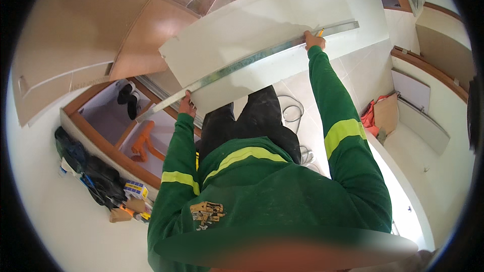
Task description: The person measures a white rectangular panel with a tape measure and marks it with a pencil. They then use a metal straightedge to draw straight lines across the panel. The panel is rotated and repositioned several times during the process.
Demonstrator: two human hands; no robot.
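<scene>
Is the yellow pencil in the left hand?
No, the yellow pencil sticks up from the right hand, while the left hand is at the long metal straightedge.

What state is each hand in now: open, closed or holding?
Left hand: touching the metal bar; grip unclear.
Right hand: closed, holding a yellow pencil.

There are two hands, one left hand (187, 106) and one right hand (315, 41), and one yellow pencil (321, 32). One long metal strip (242, 64) lies across one white board (262, 27), overhanging its left edge. Inside the rim of one wooden-framed cabinet (96, 139) are two dark shoe-like items (132, 107) and one orange object (142, 140). Beyond the cabinet's outer edge is one blue-and-yellow box (135, 189); across the floor (348, 88), one red cloth (369, 117).
</scene>
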